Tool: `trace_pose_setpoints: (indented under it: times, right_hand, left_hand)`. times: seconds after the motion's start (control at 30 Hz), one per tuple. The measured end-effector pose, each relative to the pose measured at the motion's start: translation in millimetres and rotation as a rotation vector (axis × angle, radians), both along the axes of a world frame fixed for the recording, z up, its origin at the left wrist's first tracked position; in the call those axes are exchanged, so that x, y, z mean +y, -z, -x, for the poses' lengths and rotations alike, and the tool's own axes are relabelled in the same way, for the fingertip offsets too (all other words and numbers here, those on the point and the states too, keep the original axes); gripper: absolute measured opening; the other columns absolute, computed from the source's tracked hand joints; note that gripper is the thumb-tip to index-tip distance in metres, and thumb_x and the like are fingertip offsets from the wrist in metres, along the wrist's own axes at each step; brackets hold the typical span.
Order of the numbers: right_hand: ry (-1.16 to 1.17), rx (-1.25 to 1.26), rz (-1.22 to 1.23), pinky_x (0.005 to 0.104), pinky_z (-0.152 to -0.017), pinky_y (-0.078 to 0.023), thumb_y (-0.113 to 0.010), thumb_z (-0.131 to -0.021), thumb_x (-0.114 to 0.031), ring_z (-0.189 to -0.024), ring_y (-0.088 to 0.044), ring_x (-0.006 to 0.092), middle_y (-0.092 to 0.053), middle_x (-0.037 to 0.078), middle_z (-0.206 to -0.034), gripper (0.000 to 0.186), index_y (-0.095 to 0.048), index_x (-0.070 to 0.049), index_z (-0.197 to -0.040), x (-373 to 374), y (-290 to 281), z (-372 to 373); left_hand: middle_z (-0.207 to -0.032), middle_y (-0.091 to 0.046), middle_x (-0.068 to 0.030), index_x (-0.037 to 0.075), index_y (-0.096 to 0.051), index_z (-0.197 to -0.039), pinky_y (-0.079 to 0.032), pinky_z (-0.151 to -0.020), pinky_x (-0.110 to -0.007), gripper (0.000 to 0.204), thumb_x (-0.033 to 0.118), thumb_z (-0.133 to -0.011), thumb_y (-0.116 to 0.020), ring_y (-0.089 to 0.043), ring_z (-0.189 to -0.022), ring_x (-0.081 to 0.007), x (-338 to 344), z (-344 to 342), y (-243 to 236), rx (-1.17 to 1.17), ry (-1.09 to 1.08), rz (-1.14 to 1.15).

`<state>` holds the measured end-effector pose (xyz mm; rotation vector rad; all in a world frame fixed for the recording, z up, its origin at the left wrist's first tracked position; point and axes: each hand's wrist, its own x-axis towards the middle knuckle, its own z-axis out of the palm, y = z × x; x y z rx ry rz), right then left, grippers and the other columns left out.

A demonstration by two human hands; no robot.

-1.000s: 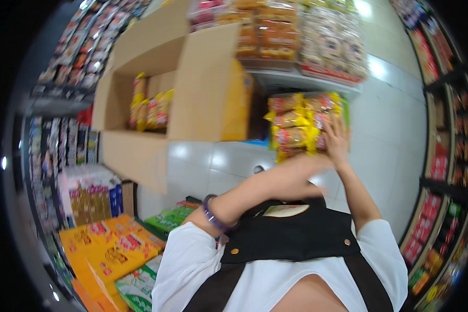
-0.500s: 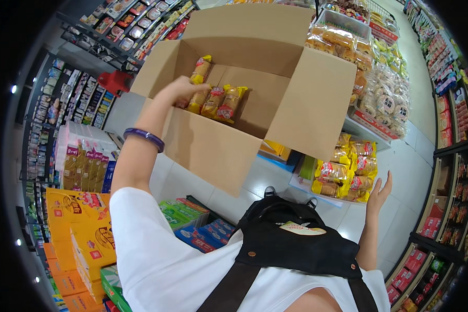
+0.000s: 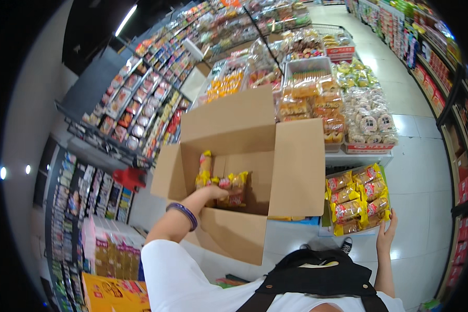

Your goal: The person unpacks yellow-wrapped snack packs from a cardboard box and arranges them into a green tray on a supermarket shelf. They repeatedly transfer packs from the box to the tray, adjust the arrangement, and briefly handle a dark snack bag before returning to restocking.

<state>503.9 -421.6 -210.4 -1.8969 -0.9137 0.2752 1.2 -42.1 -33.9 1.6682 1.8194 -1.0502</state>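
An open cardboard box (image 3: 301, 166) holds several yellow-wrapped pastry packets (image 3: 205, 161) at its left and middle. My left hand (image 3: 217, 192), with a purple bangle on the wrist, reaches over the near wall, its fingers closed on a packet among them, partly hiding it. To the right of the box lies a stacked group of the same packets (image 3: 348, 208) in two columns. My right hand (image 3: 388, 223) is at the near right corner of this stack, fingers extended and loosely apart.
A display table (image 3: 364, 149) with bagged pastries (image 3: 369, 117) stands behind. Shelving (image 3: 457, 171) lines the right side, more shelves (image 3: 135, 104) stand back left. A red object (image 3: 130, 178), yellow packages (image 3: 114, 291) and white-wrapped packs (image 3: 109, 234) are at the left. Floor tiles (image 3: 421, 218) show at right.
My left hand went from near the stack into the box and is now deeper among its packets. My right hand left the stack's top for its near right edge. The view shifted toward the aisle.
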Motion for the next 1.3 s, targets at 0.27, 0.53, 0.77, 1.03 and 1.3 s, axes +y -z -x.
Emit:
trace_pose_setpoints:
  times: [0.27, 0.53, 0.77, 1.03, 1.3]
  right_hand:
    - [-0.040, 0.067, -0.076, 0.0383, -0.102, -0.038, -0.051, -0.086, 0.005, -0.118, -0.049, 0.0297, -0.044, 0.017, -0.136, 0.057, -0.037, -0.002, -0.141, 6, -11, -14]
    - [-0.042, 0.175, -0.069, 0.0351, -0.094, -0.045, -0.051, -0.087, 0.005, -0.110, -0.053, 0.0247, -0.044, 0.014, -0.135, 0.056, -0.037, -0.005, -0.141, -9, 4, -25]
    - [-0.109, 0.302, -0.094, 0.0314, -0.085, -0.049, -0.049, -0.089, 0.006, -0.097, -0.058, 0.0206, -0.042, 0.013, -0.137, 0.056, -0.036, -0.006, -0.142, 1, 0, -22]
    - [-0.160, 0.286, -0.053, 0.0275, -0.079, -0.050, -0.049, -0.089, 0.007, -0.092, -0.059, 0.0157, -0.043, 0.012, -0.136, 0.057, -0.036, -0.007, -0.143, 3, -19, -9]
    - [-0.132, 0.325, -0.069, 0.0268, -0.075, -0.050, -0.049, -0.090, 0.006, -0.086, -0.062, 0.0150, -0.047, 0.011, -0.129, 0.055, -0.035, -0.005, -0.142, -27, 1, -10]
  left_hand:
    - [-0.149, -0.031, -0.0207, 0.004, -0.027, -0.147, -0.033, -0.110, -0.041, 0.122, 0.084, -0.060, -0.060, -0.035, -0.136, -0.0341, -6, -28, -20, -0.145, -0.245, 0.098]
    - [-0.153, -0.022, -0.0200, 0.006, -0.019, -0.150, -0.031, -0.111, -0.042, 0.126, 0.084, -0.061, -0.060, -0.028, -0.140, -0.0345, -23, -52, -26, -0.176, -0.333, 0.128]
    - [-0.156, -0.018, -0.0187, 0.008, -0.017, -0.152, -0.030, -0.110, -0.044, 0.126, 0.083, -0.061, -0.061, -0.024, -0.142, -0.0344, -32, -75, -22, -0.195, -0.349, 0.095]
    - [-0.155, -0.022, -0.0152, 0.013, -0.025, -0.150, -0.033, -0.108, -0.048, 0.116, 0.081, -0.064, -0.061, -0.024, -0.142, -0.0328, -20, -62, -18, -0.228, -0.412, 0.133]
    - [-0.155, -0.026, -0.0114, 0.018, -0.032, -0.149, -0.037, -0.103, -0.055, 0.108, 0.080, -0.066, -0.062, -0.023, -0.142, -0.0331, -20, -54, -7, -0.221, -0.387, 0.072]
